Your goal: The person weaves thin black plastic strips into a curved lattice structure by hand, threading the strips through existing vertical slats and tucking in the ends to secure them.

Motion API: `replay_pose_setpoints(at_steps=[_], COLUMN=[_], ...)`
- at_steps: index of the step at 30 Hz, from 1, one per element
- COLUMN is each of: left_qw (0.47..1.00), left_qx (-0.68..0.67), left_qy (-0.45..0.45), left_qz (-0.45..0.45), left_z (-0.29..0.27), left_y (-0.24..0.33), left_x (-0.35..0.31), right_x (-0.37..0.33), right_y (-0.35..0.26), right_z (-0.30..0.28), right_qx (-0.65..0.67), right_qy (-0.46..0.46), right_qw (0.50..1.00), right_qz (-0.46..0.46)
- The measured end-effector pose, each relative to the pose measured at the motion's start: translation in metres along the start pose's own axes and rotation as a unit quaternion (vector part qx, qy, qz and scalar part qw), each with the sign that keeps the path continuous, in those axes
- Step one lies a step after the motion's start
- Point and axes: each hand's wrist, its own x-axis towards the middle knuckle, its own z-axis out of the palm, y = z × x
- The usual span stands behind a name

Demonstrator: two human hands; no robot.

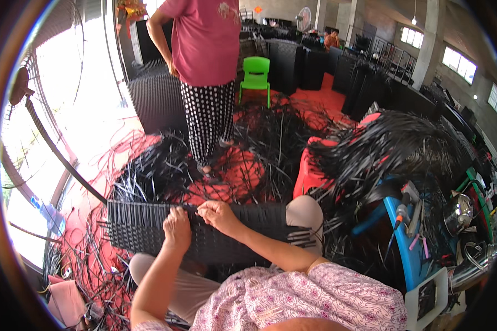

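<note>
A black woven panel of flat strips lies across my lap, its long upper edge facing away from me. Loose strip ends stick out at both short sides. My left hand is closed at the upper edge, fingers curled; what it pinches is hidden. Just to its right, my right hand is closed too, thumb and fingertips pinching a thin black strip at the same edge. The hands are a small gap apart.
A person in a maroon shirt stands ahead among heaped black strips on the red floor. A green chair is behind. At right are a strip-covered red stool, a blue table with tools, and a screwdriver.
</note>
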Motion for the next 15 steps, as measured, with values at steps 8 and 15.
replay_pose_setpoints(at_steps=[8, 15], left_qw=[0.983, 0.980], left_qx=[0.079, 0.158], left_qy=[-0.163, -0.120], left_qz=[0.010, 0.030], left_z=[-0.003, 0.004], left_y=[0.009, 0.023], left_x=[0.003, 0.009], right_x=[-0.038, -0.049], right_y=[-0.001, -0.007], right_z=[0.000, -0.016], right_qx=[0.066, 0.087], right_qy=[-0.022, -0.013], right_qw=[0.996, 0.996], right_qz=[0.058, 0.030])
